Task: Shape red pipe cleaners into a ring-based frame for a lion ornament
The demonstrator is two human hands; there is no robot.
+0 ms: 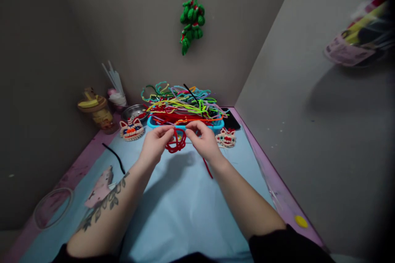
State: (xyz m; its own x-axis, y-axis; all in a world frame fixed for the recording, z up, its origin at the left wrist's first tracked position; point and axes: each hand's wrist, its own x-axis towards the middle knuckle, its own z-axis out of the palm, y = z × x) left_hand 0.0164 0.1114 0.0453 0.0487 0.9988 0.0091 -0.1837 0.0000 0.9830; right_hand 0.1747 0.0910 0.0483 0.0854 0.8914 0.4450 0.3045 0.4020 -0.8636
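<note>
My left hand [156, 144] and my right hand [203, 139] are held together above the light blue table mat [185, 209]. Both pinch a red pipe cleaner [176, 143] bent into loops between them. One loose red end trails down past my right wrist toward the mat. Just beyond my fingers stands a blue tray [152, 121] heaped with pipe cleaners [182, 100] of many colours.
Two small cat-face crafts lie by the tray, one on the left [132, 128] and one on the right [226, 137]. A black pipe cleaner [113, 156], a pink scrap [100, 187] and a clear tape ring [53, 206] lie at left. A green craft [191, 18] hangs on the back wall.
</note>
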